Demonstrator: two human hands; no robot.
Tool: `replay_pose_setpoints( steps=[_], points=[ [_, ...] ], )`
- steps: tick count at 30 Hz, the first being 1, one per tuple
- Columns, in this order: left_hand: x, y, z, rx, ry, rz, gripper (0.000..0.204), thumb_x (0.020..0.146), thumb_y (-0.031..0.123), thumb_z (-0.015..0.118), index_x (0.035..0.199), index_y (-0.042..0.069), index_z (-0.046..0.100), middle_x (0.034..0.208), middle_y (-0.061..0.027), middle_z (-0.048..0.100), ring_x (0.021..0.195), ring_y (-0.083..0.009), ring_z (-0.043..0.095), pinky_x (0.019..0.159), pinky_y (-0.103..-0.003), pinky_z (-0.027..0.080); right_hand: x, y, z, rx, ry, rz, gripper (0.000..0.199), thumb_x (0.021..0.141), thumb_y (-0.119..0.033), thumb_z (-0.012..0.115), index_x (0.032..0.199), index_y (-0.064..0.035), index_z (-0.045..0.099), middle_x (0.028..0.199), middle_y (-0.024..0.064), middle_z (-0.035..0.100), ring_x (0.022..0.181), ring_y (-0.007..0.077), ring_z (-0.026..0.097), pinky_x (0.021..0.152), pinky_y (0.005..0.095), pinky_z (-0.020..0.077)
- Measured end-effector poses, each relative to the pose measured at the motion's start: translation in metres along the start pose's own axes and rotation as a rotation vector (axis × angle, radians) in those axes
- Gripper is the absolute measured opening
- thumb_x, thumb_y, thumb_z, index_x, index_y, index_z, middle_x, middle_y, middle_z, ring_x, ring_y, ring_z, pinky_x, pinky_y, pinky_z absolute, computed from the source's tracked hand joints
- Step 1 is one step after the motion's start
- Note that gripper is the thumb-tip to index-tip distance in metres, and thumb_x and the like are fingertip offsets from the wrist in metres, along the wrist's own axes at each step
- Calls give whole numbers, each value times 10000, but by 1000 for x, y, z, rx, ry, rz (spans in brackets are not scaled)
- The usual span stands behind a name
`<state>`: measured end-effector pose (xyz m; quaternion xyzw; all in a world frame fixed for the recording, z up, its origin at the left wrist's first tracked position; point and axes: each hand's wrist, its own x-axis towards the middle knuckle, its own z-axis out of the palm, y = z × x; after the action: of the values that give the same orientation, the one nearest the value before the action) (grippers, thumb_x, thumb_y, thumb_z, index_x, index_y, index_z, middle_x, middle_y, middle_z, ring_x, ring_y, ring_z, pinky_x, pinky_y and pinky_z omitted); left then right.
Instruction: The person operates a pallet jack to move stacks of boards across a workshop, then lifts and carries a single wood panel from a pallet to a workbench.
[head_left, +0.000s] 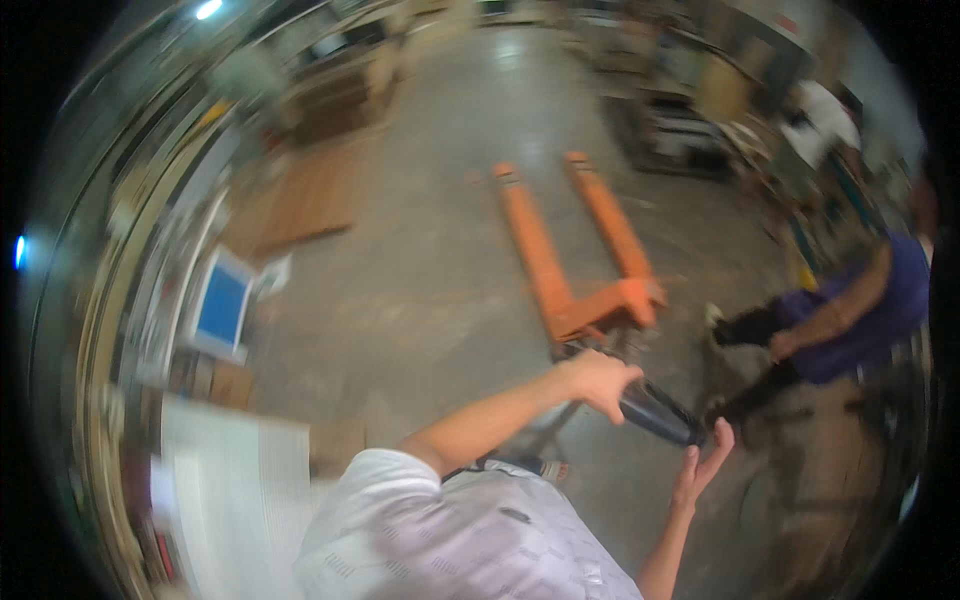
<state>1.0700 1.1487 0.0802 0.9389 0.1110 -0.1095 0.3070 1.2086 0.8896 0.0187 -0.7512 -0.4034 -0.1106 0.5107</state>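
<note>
Left hand [600, 382] is reaching right, grasping one end of the black cylinder [660, 413]; right hand [706, 465] is pointing up at the other, grip unclear. Cylinder's looking smooth, slanting between hands, near orange pallet jack [592, 312].

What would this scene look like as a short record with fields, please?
Left hand: gripping one end of a dark elongated object
Right hand: open at the object's other end; contact unclear
Floor: orange pallet jack, forks pointing away
Right side: person in purple
Left side: blue panel
</note>
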Motion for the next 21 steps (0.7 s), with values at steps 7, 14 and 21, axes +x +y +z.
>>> replay_pose_setpoints(
  steps=[7,14,21],
  points=[
    [-86,-38,84,127,135,-117,364,487,389,800,667,86,709,684,-120,691,691,-317,685,676,-405,506,-59,-82,30,-334,-750,179,426,825,-382,743,762,14,599,613,167,539,611,329,580,612,434,459],
    [-128,-66,250,248,125,-201,211,563,254,795,731,143,735,757,-72,714,807,-263,692,796,-387,465,-184,-63,34,-421,-950,123,439,705,-388,836,778,-3,639,643,190,619,631,369,642,613,437,502],
    [-121,18,300,223,183,-266,200,607,215,773,790,139,743,821,-94,730,855,-279,700,853,-396,467,-204,-13,-42,-456,-951,86,341,664,-268,830,827,-3,691,749,228,668,731,410,667,682,469,523]
  ],
)
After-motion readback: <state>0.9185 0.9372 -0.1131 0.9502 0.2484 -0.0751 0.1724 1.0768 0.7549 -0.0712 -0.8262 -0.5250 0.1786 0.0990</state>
